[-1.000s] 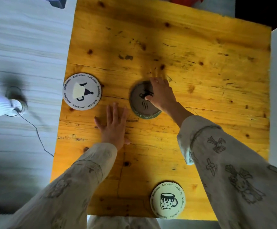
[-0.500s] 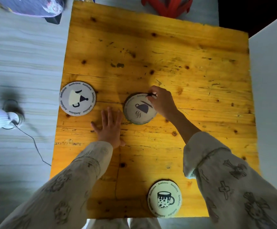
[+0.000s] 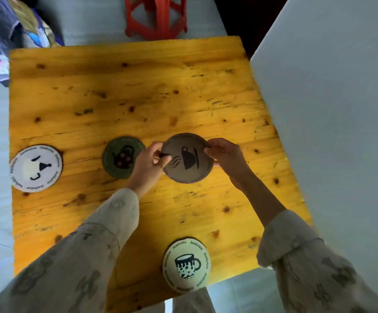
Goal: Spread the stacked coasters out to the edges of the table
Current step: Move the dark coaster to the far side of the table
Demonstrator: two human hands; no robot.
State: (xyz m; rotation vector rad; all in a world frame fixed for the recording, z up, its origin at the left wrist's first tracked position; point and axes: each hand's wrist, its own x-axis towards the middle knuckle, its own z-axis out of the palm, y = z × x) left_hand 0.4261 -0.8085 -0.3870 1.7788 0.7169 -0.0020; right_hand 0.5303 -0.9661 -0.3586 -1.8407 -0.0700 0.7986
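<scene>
A grey-brown coaster with a steaming cup drawing [image 3: 189, 159] is lifted above the middle of the yellow wooden table [image 3: 120, 91]. My left hand [image 3: 148, 161] pinches its left rim and my right hand [image 3: 227, 155] pinches its right rim. A green coaster with a teapot drawing [image 3: 121, 155] lies flat on the table just left of my left hand. A white coaster with a tipped cup [image 3: 35, 168] lies at the left edge. A cream coaster with a spotted mug [image 3: 186, 265] lies at the near edge.
A pale grey wall or panel [image 3: 332, 132] stands along the table's right side. A red stool [image 3: 156, 16] is beyond the far edge. Patterned cloth [image 3: 0, 41] lies at the far left on the pale floor.
The grey-brown coaster was lifted off the stack by my right hand, uncovering the green one. My left hand left the table and took the coaster's left rim. The view shifted.
</scene>
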